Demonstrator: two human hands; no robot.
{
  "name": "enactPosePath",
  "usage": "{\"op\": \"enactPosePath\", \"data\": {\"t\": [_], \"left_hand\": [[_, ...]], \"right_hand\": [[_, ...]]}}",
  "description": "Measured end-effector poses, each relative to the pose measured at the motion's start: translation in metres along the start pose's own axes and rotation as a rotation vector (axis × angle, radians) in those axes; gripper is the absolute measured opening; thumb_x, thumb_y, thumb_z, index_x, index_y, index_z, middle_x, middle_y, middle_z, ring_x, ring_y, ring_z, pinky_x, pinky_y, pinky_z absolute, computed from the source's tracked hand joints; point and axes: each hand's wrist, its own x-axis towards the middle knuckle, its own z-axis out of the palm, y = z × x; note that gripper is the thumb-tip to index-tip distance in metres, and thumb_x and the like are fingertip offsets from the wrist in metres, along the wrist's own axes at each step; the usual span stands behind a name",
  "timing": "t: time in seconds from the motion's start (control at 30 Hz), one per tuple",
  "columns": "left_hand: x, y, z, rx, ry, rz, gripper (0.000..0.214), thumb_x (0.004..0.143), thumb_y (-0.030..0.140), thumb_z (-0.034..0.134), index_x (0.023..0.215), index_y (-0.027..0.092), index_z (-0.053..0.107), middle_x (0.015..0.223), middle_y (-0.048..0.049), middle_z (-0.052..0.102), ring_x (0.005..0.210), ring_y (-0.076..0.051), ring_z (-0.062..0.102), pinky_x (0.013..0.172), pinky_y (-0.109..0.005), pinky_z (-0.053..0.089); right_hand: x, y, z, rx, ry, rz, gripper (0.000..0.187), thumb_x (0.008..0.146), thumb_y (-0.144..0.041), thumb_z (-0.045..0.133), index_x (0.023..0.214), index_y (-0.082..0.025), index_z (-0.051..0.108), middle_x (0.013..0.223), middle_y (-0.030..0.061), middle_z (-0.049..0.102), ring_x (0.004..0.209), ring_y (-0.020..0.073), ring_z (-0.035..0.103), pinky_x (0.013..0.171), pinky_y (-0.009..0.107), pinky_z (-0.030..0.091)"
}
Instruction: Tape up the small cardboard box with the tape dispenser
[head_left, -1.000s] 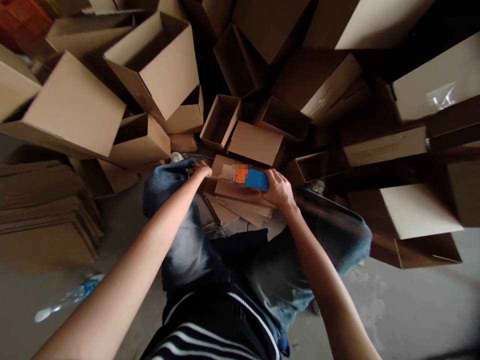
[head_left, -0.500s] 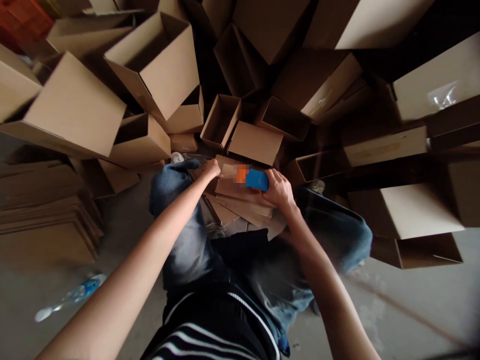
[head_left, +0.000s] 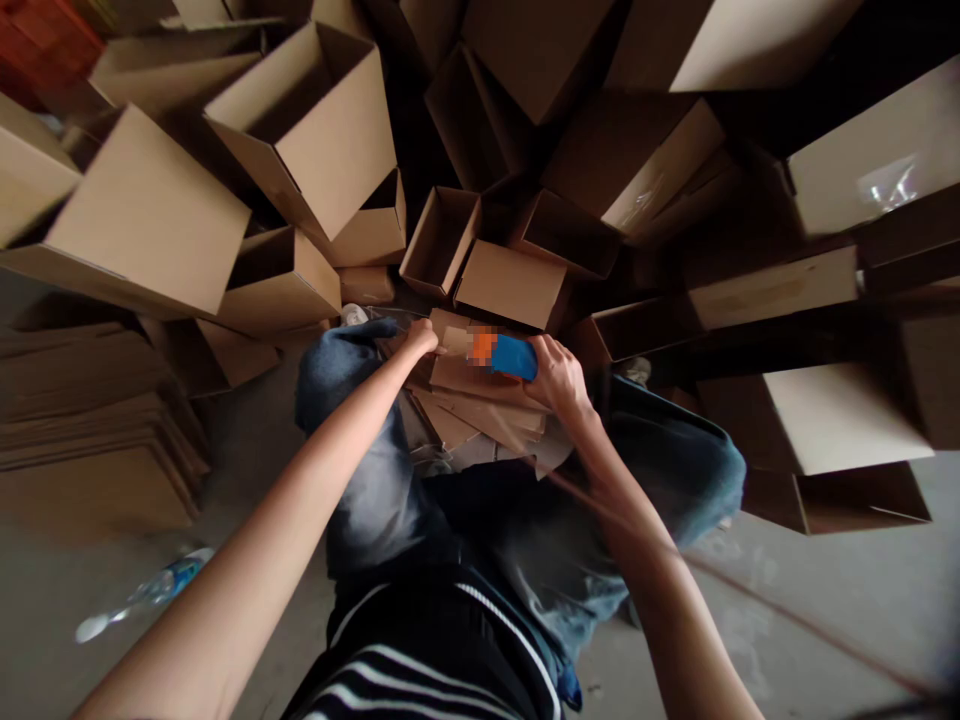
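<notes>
A stack of flat cardboard blanks (head_left: 480,410) lies between my knees. My left hand (head_left: 420,338) rests on the top cardboard piece (head_left: 457,372) at its left edge, fingers curled on it. My right hand (head_left: 556,377) grips a blue and orange tape dispenser (head_left: 504,354) pressed against the top piece's far right side. Whether tape is coming off the dispenser is hidden.
Assembled open cardboard boxes (head_left: 315,130) are piled all around the far side and to the right (head_left: 840,420). Flattened cardboard sheets (head_left: 90,440) are stacked on the floor at left. A plastic water bottle (head_left: 150,592) lies on the concrete floor near my left arm.
My left hand slid a little to the right along the top cardboard piece and now sits nearer the dispenser. The right hand and dispenser stay almost in place.
</notes>
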Motion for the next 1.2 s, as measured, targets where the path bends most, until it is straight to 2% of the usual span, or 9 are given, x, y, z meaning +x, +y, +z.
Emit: {"op": "enactPosePath", "data": {"t": [0.07, 0.17, 0.5, 0.7, 0.83, 0.97, 1.2], "left_hand": [[0.0, 0.0, 0.001, -0.018, -0.003, -0.01, 0.035, 0.072, 0.012, 0.095, 0.1, 0.013, 0.073, 0.085, -0.007, 0.08, 0.098, -0.026, 0.078, 0.076, -0.023, 0.06], [-0.003, 0.001, 0.002, -0.04, -0.007, -0.011, 0.029, 0.078, 0.008, 0.089, 0.102, 0.01, 0.072, 0.08, -0.007, 0.079, 0.094, -0.024, 0.079, 0.072, -0.021, 0.059], [-0.009, 0.005, -0.011, 0.037, -0.048, 0.01, 0.03, 0.074, 0.011, 0.094, 0.097, 0.01, 0.075, 0.081, -0.0107, 0.08, 0.094, -0.028, 0.08, 0.076, -0.023, 0.061], [-0.015, 0.01, -0.012, 0.102, -0.056, 0.03, 0.025, 0.082, 0.015, 0.089, 0.1, 0.006, 0.075, 0.074, -0.0108, 0.078, 0.089, -0.027, 0.079, 0.078, -0.024, 0.06], [-0.016, 0.012, -0.012, 0.147, -0.069, 0.048, 0.032, 0.079, 0.017, 0.091, 0.107, 0.008, 0.077, 0.085, -0.0139, 0.081, 0.094, -0.03, 0.08, 0.08, -0.024, 0.061], [-0.018, 0.01, -0.013, 0.167, -0.08, 0.073, 0.032, 0.083, 0.017, 0.086, 0.114, 0.012, 0.078, 0.096, -0.0145, 0.082, 0.097, -0.028, 0.08, 0.079, -0.023, 0.061], [-0.016, 0.012, -0.011, 0.199, -0.118, 0.072, 0.03, 0.089, 0.019, 0.082, 0.117, 0.009, 0.077, 0.107, -0.0187, 0.081, 0.102, -0.029, 0.079, 0.08, -0.023, 0.061]], "right_hand": [[0.0, 0.0, -0.001, 0.006, 0.0, -0.002, 0.026, 0.086, -0.023, 0.061, 0.111, -0.016, 0.058, 0.103, 0.0137, 0.067, 0.094, 0.0285, 0.063, 0.079, 0.036, 0.047], [-0.001, 0.0, -0.002, 0.026, 0.012, -0.013, 0.025, 0.087, -0.023, 0.06, 0.111, -0.017, 0.058, 0.102, 0.0137, 0.067, 0.093, 0.0287, 0.063, 0.078, 0.037, 0.047], [0.0, 0.001, -0.001, 0.037, 0.031, -0.014, 0.02, 0.092, -0.027, 0.055, 0.108, -0.016, 0.059, 0.099, 0.0138, 0.067, 0.091, 0.0288, 0.062, 0.078, 0.038, 0.048], [0.001, 0.001, 0.0, 0.036, 0.036, -0.013, 0.02, 0.092, -0.028, 0.056, 0.108, -0.017, 0.059, 0.099, 0.0133, 0.067, 0.09, 0.0285, 0.063, 0.078, 0.037, 0.048], [0.001, 0.001, 0.0, 0.04, 0.042, -0.016, 0.022, 0.09, -0.027, 0.057, 0.11, -0.017, 0.059, 0.1, 0.0136, 0.068, 0.091, 0.029, 0.063, 0.079, 0.037, 0.049], [0.001, 0.002, 0.0, 0.046, 0.043, -0.014, 0.022, 0.092, -0.029, 0.056, 0.11, -0.017, 0.059, 0.1, 0.0141, 0.068, 0.092, 0.0297, 0.063, 0.08, 0.039, 0.05], [0.001, 0.002, 0.001, 0.039, 0.041, -0.01, 0.021, 0.092, -0.027, 0.055, 0.11, -0.018, 0.059, 0.1, 0.0132, 0.067, 0.091, 0.0287, 0.062, 0.079, 0.037, 0.049]]}}
